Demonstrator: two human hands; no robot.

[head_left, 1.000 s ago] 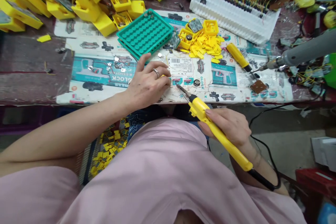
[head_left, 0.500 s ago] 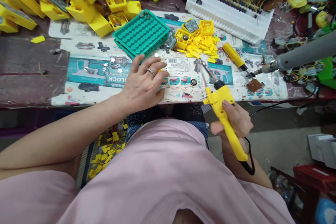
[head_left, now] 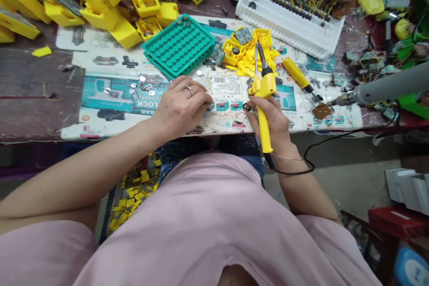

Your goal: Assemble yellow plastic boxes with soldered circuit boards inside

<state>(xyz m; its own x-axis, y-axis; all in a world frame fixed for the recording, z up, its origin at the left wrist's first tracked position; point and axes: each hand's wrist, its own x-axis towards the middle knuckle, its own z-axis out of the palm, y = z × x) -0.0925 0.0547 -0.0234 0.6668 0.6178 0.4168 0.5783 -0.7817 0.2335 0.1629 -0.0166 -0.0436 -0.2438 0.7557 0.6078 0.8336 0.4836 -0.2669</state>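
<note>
My right hand [head_left: 273,120] is wrapped round a yellow soldering iron [head_left: 263,94], whose metal tip points away from me towards a heap of small yellow plastic pieces [head_left: 254,56]. A small round button cell [head_left: 246,107] lies on the printed paper just left of this hand. My left hand [head_left: 182,107], a ring on one finger, rests on the table edge with its fingers curled down against the paper; whatever is under the fingertips is hidden. A green tray of round cells [head_left: 179,44] sits just beyond the left hand.
Yellow plastic housings [head_left: 100,0] are piled at the back left. A white ribbed rack [head_left: 290,20] with wired circuit boards stands at the back right. A yellow-handled screwdriver [head_left: 296,73] and a grey power tool [head_left: 385,85] lie to the right. Yellow parts fill a basket [head_left: 134,187] below.
My right hand has swung the soldering iron from pointing left near my lap to pointing away over the table. My left hand has curled its fingers and stayed in place.
</note>
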